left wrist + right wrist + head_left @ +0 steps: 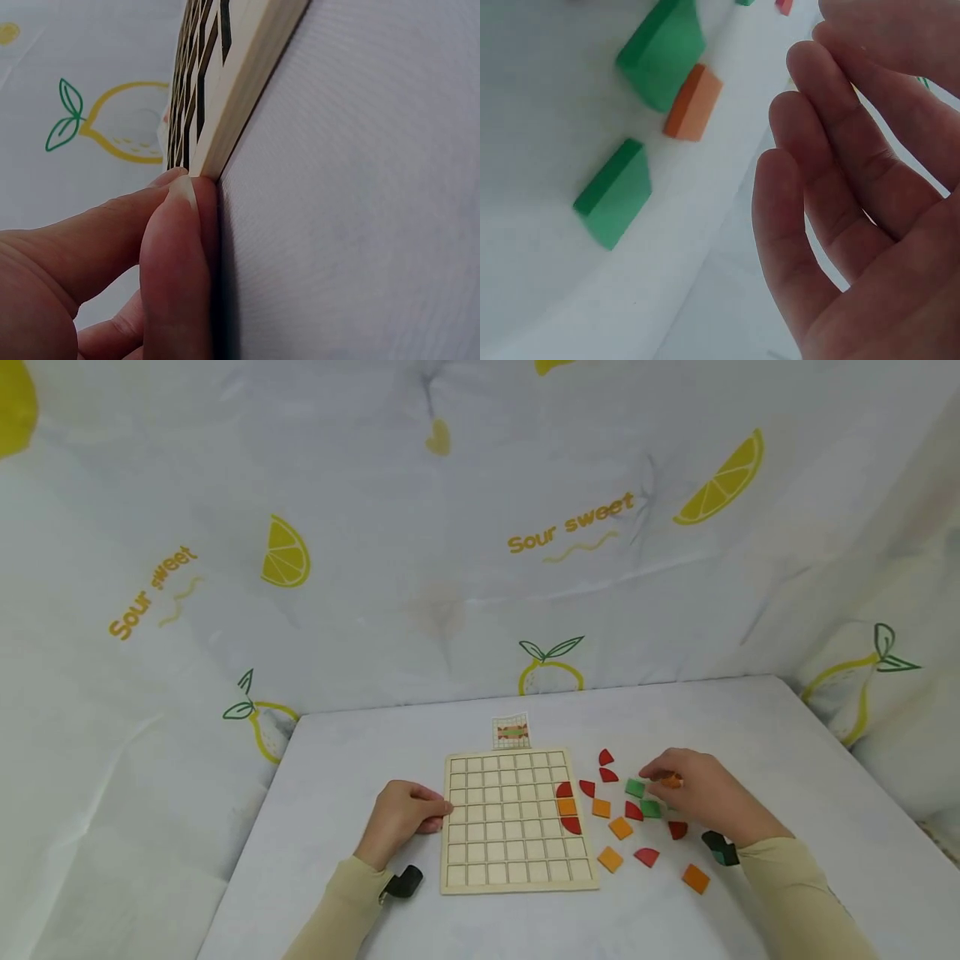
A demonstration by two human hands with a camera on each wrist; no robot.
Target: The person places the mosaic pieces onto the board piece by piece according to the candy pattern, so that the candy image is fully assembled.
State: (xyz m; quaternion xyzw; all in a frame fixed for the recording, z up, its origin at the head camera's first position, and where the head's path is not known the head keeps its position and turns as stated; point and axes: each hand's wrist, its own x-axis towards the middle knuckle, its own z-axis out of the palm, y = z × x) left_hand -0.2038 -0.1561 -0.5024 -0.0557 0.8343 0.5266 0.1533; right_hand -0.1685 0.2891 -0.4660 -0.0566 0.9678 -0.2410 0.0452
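Observation:
A wooden grid board (517, 885) lies flat on the white table. Along its right edge sit a red quarter-round (564, 790), an orange square (567, 807) and another red quarter-round (572, 825). My left hand (405, 814) rests beside the board's left edge; in the left wrist view its fingertips (180, 195) press against the board (240, 82). My right hand (693, 789) hovers over loose pieces right of the board, relaxed and holding nothing (840, 202). Nearest its fingertips lie an orange square (672, 782) (694, 103) and two green squares (635, 787) (651, 808).
Several more orange squares (620, 827) and red quarter-rounds (647, 857) are scattered on the table right of the board. A small pattern card (512, 732) lies just behind the board. A lemon-print cloth (450, 568) hangs behind and at both sides.

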